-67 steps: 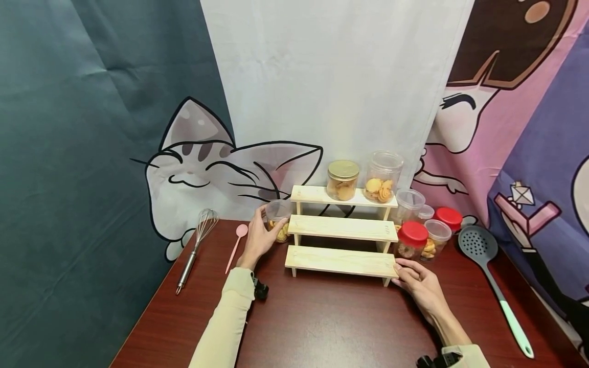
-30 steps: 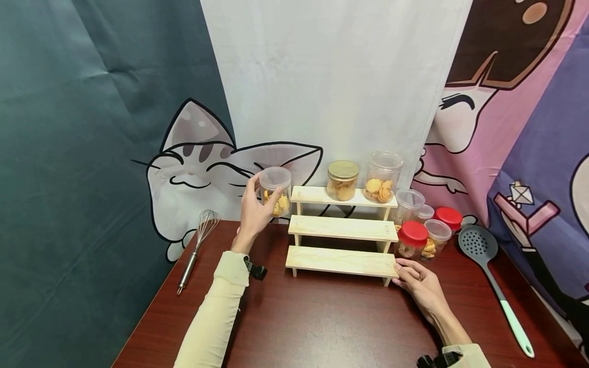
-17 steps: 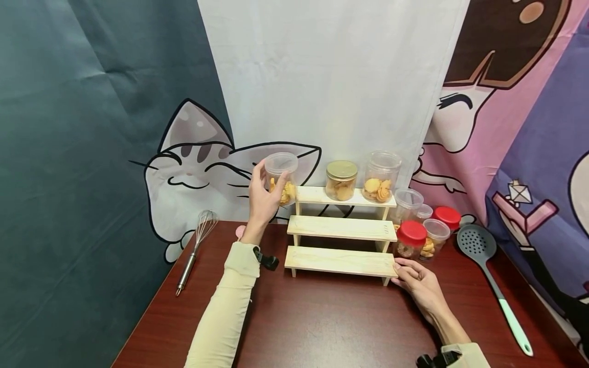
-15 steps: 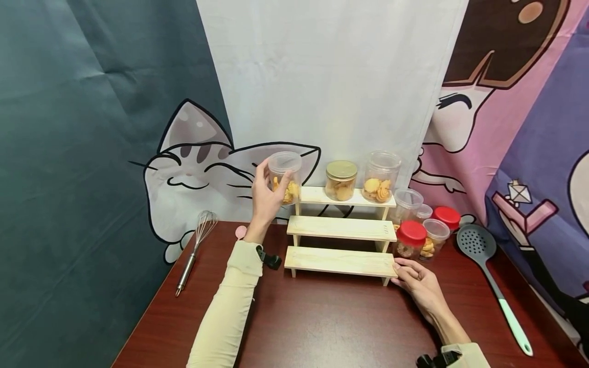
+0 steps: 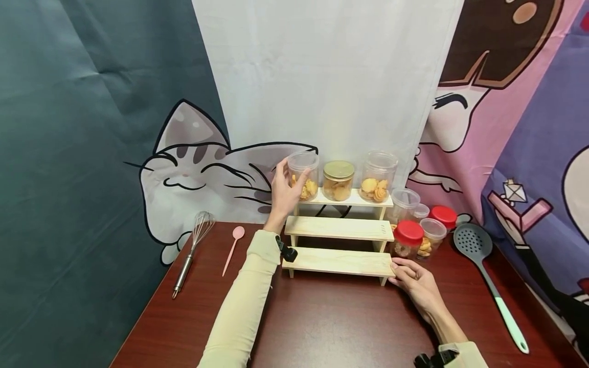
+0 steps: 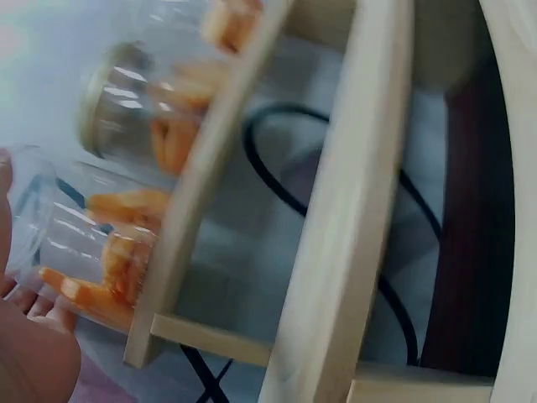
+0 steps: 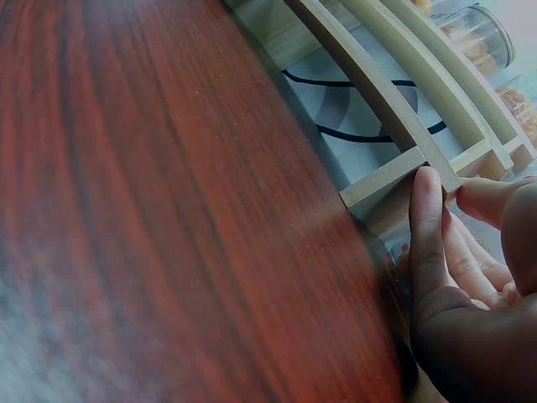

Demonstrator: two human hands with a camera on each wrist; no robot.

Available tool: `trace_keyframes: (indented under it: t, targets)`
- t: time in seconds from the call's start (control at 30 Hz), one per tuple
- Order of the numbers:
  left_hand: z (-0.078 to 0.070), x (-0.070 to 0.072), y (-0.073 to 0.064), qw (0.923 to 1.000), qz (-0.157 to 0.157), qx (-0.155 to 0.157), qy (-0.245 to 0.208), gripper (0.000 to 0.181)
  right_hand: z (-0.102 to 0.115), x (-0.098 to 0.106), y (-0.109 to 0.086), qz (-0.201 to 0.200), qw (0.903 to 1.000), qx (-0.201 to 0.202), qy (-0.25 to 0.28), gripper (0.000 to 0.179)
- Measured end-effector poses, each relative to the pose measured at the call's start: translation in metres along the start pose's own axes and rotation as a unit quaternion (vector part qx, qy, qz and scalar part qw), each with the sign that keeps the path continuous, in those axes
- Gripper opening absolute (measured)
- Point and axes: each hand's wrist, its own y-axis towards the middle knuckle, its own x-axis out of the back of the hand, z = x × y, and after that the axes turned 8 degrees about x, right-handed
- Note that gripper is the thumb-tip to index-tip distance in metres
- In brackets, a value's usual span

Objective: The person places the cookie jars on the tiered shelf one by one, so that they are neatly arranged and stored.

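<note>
A clear plastic jar with cookies (image 5: 309, 176) stands upright at the left end of the top step of a three-tier wooden shelf (image 5: 340, 228). My left hand (image 5: 284, 192) grips this jar from its left side, fingers behind and thumb in front. In the left wrist view the jar's base (image 6: 126, 294) meets the top board. Beside it on the same step are a gold-lidded jar (image 5: 338, 181) and a taller clear-lidded jar (image 5: 378, 176), both with cookies. My right hand (image 5: 420, 286) pinches the right end of the lowest board, as the right wrist view also shows.
Right of the shelf several jars cluster, including a red-lidded jar (image 5: 407, 239) and a clear cookie jar (image 5: 431, 238). A slotted skimmer (image 5: 490, 281) lies farther right. A whisk (image 5: 193, 253) and a pink spoon (image 5: 233, 250) lie left on the dark red table (image 5: 340, 322).
My left hand has lifted the clear jar from the table left of the shelf, carried it up and right, and brought it onto the top step. My right hand has kept its hold on the lowest board.
</note>
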Motion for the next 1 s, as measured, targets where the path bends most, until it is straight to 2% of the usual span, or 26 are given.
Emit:
trace_keyframes:
  t: [0.1,0.2,0.43,0.6,0.77,0.83,1.0]
  targets:
    - [0.005,-0.001,0.003,1.0000,-0.004,0.001,-0.003,0.070,0.000,-0.001,0.001,0.000,1.0000,-0.004,-0.003,0.051]
    - [0.004,0.000,0.004,1.0000,0.000,0.008,-0.004,0.071,0.001,-0.002,0.001,0.000,0.9999,-0.009,-0.006,0.053]
    - [0.006,0.004,-0.001,0.9991,0.010,0.040,-0.004,0.075,0.000,0.000,0.001,-0.002,1.0000,-0.006,-0.005,0.050]
    - [0.010,0.011,-0.009,0.9977,0.040,0.055,0.001,0.083,-0.001,-0.001,0.001,-0.003,1.0000,-0.005,-0.005,0.050]
    - [0.019,0.030,-0.031,0.9929,0.082,0.085,0.013,0.091,-0.001,-0.002,0.002,-0.003,0.9999,-0.009,-0.007,0.051]
    - [0.027,0.038,-0.043,0.9918,0.081,0.098,0.017,0.086,-0.001,-0.002,0.003,-0.005,0.9999,-0.009,-0.007,0.050]
    - [0.048,0.057,-0.074,0.9901,0.054,0.129,0.011,0.065,0.000,0.000,0.002,-0.010,0.9999,-0.010,0.001,0.048]
